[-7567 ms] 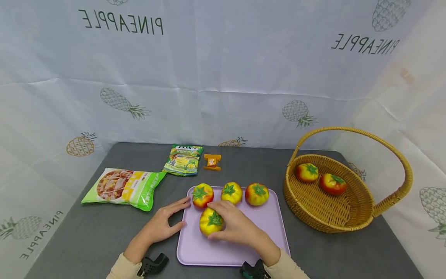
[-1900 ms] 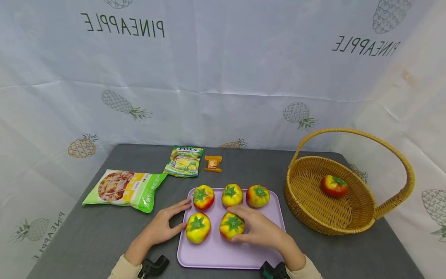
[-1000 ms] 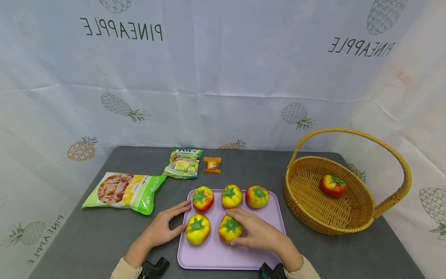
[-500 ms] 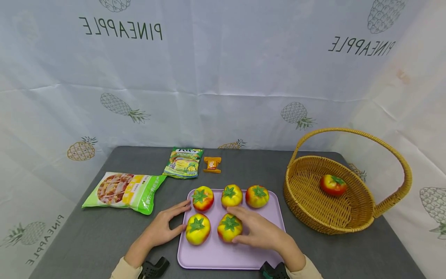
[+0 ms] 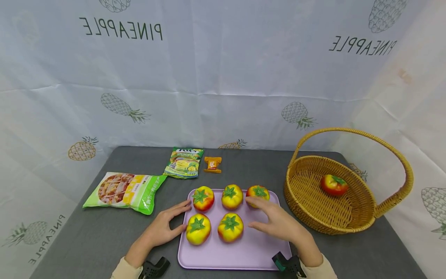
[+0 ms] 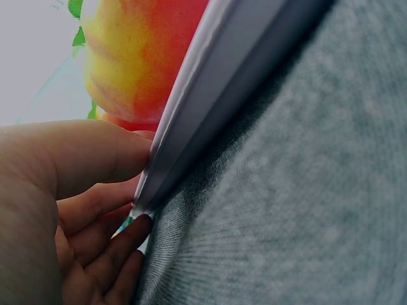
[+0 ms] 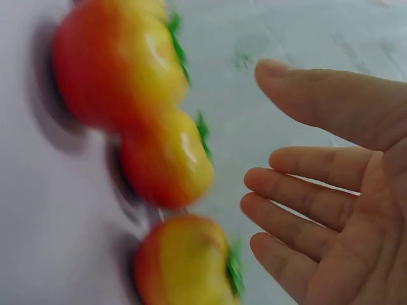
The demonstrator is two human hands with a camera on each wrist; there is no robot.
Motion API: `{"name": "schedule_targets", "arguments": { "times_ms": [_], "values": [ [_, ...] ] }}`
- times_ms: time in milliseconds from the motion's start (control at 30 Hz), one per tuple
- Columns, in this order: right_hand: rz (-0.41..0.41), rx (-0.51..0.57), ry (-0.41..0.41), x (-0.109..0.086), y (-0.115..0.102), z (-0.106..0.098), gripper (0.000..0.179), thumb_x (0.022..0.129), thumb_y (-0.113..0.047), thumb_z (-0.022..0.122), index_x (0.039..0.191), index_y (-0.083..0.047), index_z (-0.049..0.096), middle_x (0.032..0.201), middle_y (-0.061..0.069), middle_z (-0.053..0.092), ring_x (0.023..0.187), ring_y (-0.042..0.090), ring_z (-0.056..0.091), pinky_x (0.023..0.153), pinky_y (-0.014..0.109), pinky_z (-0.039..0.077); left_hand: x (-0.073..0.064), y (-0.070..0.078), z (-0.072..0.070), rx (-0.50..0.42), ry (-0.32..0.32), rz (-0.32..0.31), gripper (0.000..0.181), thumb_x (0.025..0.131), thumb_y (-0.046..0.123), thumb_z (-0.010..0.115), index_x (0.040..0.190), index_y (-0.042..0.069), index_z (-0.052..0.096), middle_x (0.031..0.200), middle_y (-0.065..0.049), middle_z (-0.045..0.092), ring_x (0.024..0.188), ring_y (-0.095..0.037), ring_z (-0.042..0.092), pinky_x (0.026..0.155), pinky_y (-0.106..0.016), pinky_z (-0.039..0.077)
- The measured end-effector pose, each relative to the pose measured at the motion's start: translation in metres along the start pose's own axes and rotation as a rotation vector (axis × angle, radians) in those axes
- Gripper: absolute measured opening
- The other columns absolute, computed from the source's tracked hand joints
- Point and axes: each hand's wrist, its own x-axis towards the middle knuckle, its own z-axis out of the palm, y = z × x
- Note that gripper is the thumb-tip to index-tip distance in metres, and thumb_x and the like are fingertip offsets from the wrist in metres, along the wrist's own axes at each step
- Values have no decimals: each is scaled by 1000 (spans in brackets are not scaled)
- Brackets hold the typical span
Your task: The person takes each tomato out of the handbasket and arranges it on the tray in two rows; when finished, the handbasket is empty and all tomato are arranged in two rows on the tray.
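On the lilac tray (image 5: pixel 209 257) sit yellow-red persimmons with green leafy tops. Three stand in the back row, the left one (image 5: pixel 203 198), the middle one (image 5: pixel 232 196) and the right one (image 5: pixel 258 191). In front are a left persimmon (image 5: pixel 198 229) and a right persimmon (image 5: pixel 230 227). My right hand (image 5: pixel 278 221) hovers right of the front right one, fingers spread and holding nothing; its fingertips partly hide the back right one. My left hand (image 5: pixel 161 228) rests at the tray's left edge. In the left wrist view its thumb (image 6: pixel 105 152) touches the rim.
A wicker basket (image 5: pixel 313 211) with a tall handle stands at the right, one persimmon (image 5: pixel 333 185) inside. At the left lies a green food bag (image 5: pixel 125 192). Behind the tray are a Fox's candy bag (image 5: pixel 184 162) and a small orange wrapped sweet (image 5: pixel 213 164).
One persimmon has gone from the basket to the tray's front row. Over the last half second, my right hand has let go of it and moved right. The left hand stays put.
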Motion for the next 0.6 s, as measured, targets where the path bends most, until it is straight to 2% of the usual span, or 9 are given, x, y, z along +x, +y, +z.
{"name": "schedule_targets", "arguments": {
  "times_ms": [133,200,300,367,433,533,600],
  "values": [
    [1,9,146,-10,15,-13,60,83,-30,72,135,-9,51,135,8,55,122,31,54,95,54,46,0,-1,1,-6,-1,-6,52,82,24,70,133,21,57,143,2,48,128,-24,50,99,-48,46],
    [-11,-8,235,-16,24,-20,59,82,-27,73,134,-11,52,133,7,57,121,30,54,94,50,48,0,-1,1,-5,-3,-10,52,83,24,70,133,22,56,143,2,48,128,-23,50,99,-48,46],
    [-10,-33,361,-27,38,-32,59,80,-19,75,134,-11,53,130,7,58,117,26,55,98,25,46,0,-1,1,-10,-6,-14,52,83,25,69,133,22,56,144,2,48,129,-24,50,99,-49,46],
    [20,-46,428,-34,48,-41,59,79,-16,76,134,-11,53,130,8,58,118,18,54,98,9,36,0,-1,1,-13,-7,-16,51,83,24,69,133,22,56,144,2,48,129,-24,49,99,-49,46],
    [65,-42,477,-42,58,-50,60,79,-14,75,135,-9,52,131,11,57,120,6,50,95,-2,26,0,-1,1,-15,-6,-17,51,83,24,69,132,21,57,144,2,48,129,-24,49,99,-49,46],
    [164,-56,518,-54,70,-65,61,82,-17,73,138,-10,48,133,13,54,120,5,49,91,-3,27,0,0,1,-14,-3,-14,51,83,24,70,132,21,57,143,2,48,129,-24,49,99,-49,45],
    [231,-68,527,-61,78,-75,61,85,-20,71,140,-11,45,135,17,52,122,17,50,97,13,39,0,0,0,-14,-2,-13,51,83,25,70,132,20,57,143,2,48,129,-24,50,99,-49,45]
  ]
}}
